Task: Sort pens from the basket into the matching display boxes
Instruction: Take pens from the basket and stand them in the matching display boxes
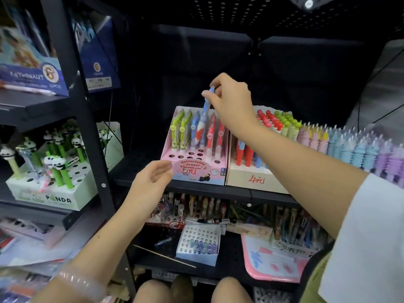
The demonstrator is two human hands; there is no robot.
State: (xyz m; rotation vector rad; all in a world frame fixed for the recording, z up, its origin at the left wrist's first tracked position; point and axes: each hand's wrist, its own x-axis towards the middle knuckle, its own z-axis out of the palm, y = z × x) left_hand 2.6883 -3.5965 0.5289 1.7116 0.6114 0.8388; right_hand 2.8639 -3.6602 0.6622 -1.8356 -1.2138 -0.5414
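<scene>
Pinching a blue pen (206, 104) by its top end, the right hand (231, 103) holds it tilted above the pink display box (196, 171) on the shelf (140, 158). Left hand (150, 182) fingers, loosely curled and apart, touch the box's front left corner.

Right hand (229, 99) pinching — left hand (153, 180) loose

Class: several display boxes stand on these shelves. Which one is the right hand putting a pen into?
The pink display box marked "Retractable eraser"; the right hand pinches a blue pen above it.
</scene>
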